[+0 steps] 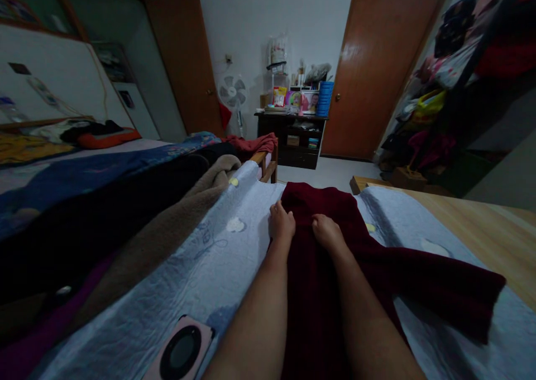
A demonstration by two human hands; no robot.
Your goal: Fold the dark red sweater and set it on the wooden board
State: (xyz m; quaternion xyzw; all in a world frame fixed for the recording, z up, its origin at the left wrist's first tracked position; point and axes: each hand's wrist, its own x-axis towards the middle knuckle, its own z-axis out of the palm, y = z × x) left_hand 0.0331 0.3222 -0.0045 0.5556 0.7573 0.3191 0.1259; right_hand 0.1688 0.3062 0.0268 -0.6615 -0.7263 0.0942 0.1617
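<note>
A dark red garment [314, 290] lies lengthwise on a light blue patterned cloth [226, 257], one sleeve stretched out to the right. My left hand [282, 221] is closed on the garment's left edge near its far end. Just right of it, my right hand [328, 232] pinches the same fabric around the upper middle. Both forearms reach over the garment. Fingertips of both hands are partly hidden in the folds.
A pink device with a round black part [181, 352] lies at the lower left. Beyond it are a brown blanket [167, 218] and dark clothes. A wooden board [473, 218] is at the right. Farther back stand a dark cabinet [301, 159] and a white fan [233, 91].
</note>
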